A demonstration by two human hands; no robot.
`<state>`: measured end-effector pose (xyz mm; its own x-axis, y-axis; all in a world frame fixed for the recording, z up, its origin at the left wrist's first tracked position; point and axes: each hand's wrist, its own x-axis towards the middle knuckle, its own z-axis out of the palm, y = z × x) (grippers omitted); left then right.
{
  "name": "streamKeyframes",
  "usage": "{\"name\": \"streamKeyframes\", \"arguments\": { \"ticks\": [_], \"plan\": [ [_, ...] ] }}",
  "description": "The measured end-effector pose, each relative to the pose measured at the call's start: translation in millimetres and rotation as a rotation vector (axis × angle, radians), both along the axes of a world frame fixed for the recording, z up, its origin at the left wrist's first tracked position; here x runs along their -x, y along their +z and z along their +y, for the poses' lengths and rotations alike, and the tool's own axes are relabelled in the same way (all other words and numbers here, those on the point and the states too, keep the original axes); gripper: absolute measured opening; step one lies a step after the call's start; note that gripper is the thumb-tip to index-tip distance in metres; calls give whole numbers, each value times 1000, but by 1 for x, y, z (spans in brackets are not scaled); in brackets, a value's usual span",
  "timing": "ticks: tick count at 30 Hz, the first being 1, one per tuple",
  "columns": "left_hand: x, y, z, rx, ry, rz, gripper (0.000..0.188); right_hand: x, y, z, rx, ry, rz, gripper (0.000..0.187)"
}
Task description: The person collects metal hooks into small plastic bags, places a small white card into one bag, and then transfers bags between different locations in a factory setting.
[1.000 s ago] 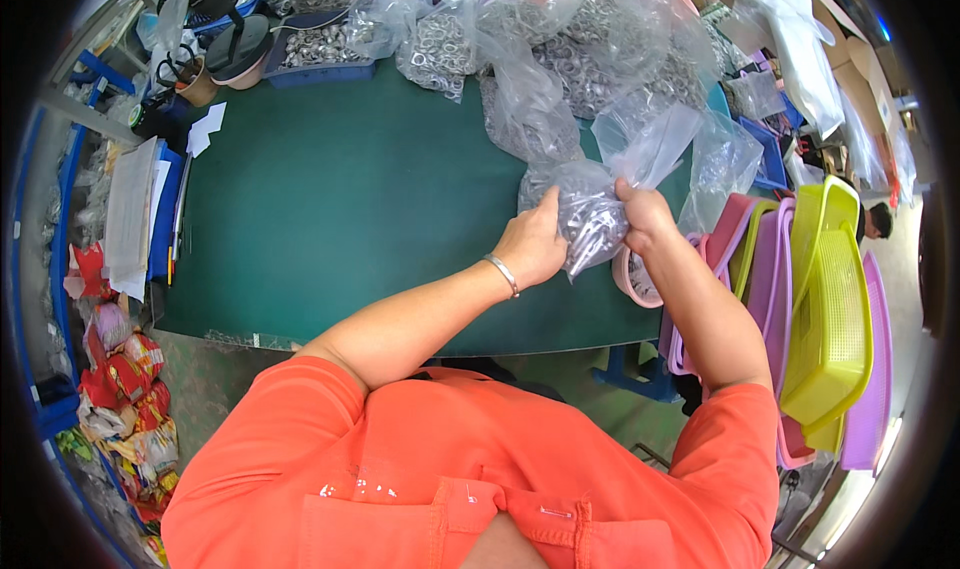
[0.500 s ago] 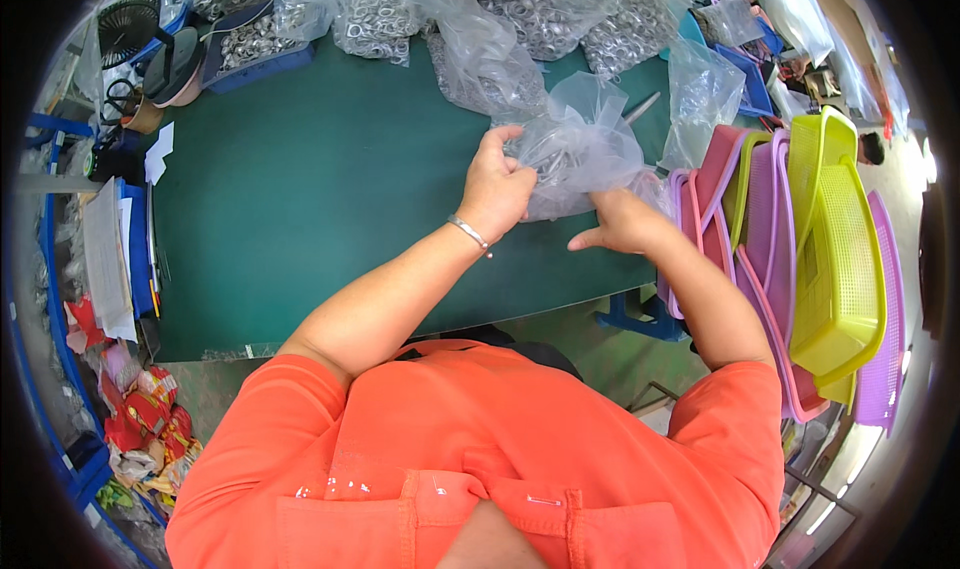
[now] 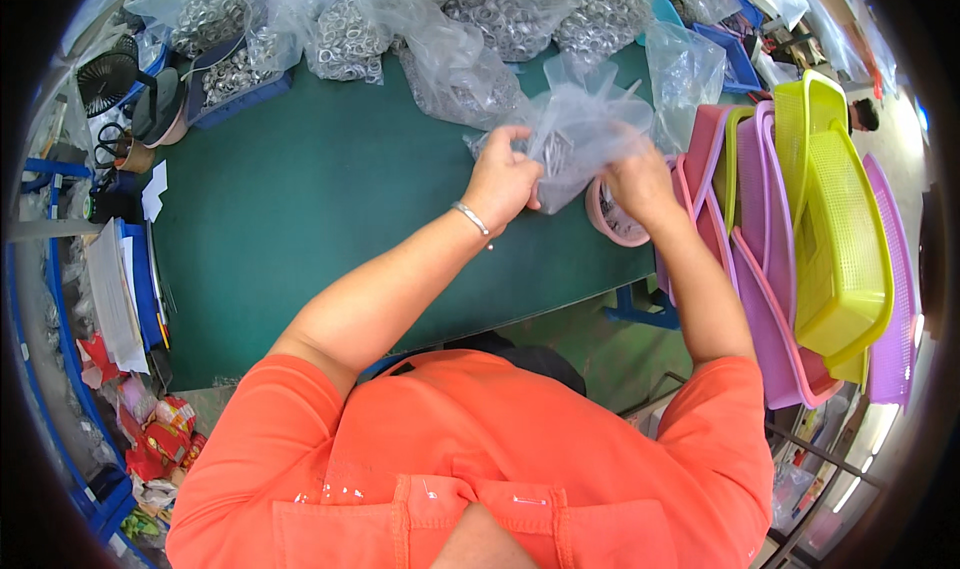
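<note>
A clear plastic bag (image 3: 575,134) with grey metal pieces inside is lifted over the right part of the green table. My left hand (image 3: 508,177) is closed on its left side, thumb and fingers pinching the film. At the bag's right edge, my right hand (image 3: 640,177) has its fingers curled against the film; the fingertips are blurred and partly covered by it. Below that hand stands a small round pink tub (image 3: 610,221) with a pale, speckled inside, partly hidden by the hand and the bag.
Bags of metal rings (image 3: 345,39) line the table's far edge, beside a blue tray of metal parts (image 3: 240,79). Stacked pink, purple and yellow-green baskets (image 3: 835,239) stand close by my right arm. A black fan (image 3: 108,81) and papers (image 3: 115,279) are at left.
The bag has risen off its spot and narrowed, uncovering the pink tub. My right hand has moved up along the bag and its fingers have curled in. My left hand keeps its grip.
</note>
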<state>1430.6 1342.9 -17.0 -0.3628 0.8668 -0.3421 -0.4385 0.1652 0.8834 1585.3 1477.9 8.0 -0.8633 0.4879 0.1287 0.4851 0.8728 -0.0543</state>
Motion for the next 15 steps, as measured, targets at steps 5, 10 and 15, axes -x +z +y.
{"name": "streamKeyframes", "arguments": {
  "ticks": [5, 10, 15],
  "plan": [
    [-3, 2, 23, -165, 148, -102, 42, 7, -13, -16, 201, -119, 96, 19],
    [1, 11, 60, -245, 174, -6, 28, 3, 14, -6, -56, 67, 181, 34],
    [2, 3, 34, -301, -189, 4, 27, -29, 4, -16, 9, -30, 198, 32]
  ]
}}
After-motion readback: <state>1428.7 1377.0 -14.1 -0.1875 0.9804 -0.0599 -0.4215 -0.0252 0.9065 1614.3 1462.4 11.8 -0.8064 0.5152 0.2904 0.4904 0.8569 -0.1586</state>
